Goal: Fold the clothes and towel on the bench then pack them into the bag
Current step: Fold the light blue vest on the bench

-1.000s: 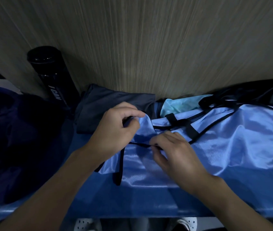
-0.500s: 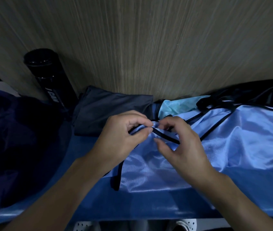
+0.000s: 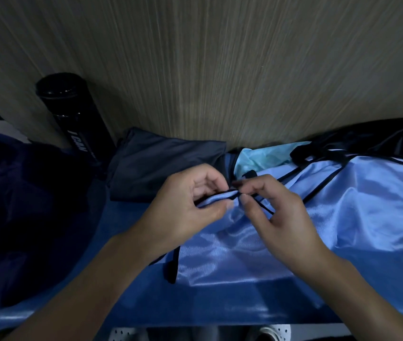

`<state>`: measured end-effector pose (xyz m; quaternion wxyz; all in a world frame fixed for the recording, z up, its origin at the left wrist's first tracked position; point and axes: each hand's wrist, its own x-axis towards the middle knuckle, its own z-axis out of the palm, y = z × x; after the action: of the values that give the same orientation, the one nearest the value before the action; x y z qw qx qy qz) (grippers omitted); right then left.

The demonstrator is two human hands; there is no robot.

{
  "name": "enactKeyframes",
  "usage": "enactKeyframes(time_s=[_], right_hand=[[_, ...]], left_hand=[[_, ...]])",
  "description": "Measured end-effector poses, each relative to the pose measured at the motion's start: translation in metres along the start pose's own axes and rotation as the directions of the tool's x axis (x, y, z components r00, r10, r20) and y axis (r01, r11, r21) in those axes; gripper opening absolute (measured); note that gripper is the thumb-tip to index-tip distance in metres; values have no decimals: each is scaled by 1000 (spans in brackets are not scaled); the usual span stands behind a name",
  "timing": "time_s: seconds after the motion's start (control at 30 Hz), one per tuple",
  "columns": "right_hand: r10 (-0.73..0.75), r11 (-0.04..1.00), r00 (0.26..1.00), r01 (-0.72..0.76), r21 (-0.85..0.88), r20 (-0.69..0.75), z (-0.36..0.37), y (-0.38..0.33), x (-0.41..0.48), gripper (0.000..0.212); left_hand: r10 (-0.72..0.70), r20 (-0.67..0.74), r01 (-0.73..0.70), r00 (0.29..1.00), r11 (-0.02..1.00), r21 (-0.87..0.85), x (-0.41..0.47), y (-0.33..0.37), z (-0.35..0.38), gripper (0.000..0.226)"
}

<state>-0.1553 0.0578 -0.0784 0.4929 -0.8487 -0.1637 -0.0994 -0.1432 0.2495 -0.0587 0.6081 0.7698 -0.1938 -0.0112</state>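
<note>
A shiny light-blue garment [image 3: 343,217] with black trim lies spread over the blue bench [image 3: 121,303], from the centre to the right. My left hand [image 3: 185,207] pinches a bunched corner of it. My right hand [image 3: 274,210] pinches the black-trimmed edge right beside it, fingertips nearly touching. A folded dark grey garment [image 3: 161,163] lies against the wall behind my left hand. A turquoise cloth [image 3: 264,156] peeks out behind the blue garment. A dark navy bag [image 3: 23,205] sits at the left.
A black cylindrical bottle [image 3: 72,116] stands against the wood-grain wall at the back left. Dark black fabric with straps [image 3: 377,139] lies at the back right. White perforated shoes [image 3: 131,334] show below the bench's front edge.
My two hands have come together at the garment's corner. The right hand moved up and left along the black trim, and the left hand gathered the fabric into a bunch.
</note>
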Motion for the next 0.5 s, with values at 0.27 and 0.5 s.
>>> enactKeyframes(time_s=[0.27,0.5], right_hand=[[-52,975,987,83,-204,149,-19,3,-28,26],[-110,980,989,125,-155,101,-33,-4,-42,25]], left_hand=[[-76,-95,107,993,920,377,12,-37,-24,16],[-261,47,196,964,819,539,12,-43,-9,33]])
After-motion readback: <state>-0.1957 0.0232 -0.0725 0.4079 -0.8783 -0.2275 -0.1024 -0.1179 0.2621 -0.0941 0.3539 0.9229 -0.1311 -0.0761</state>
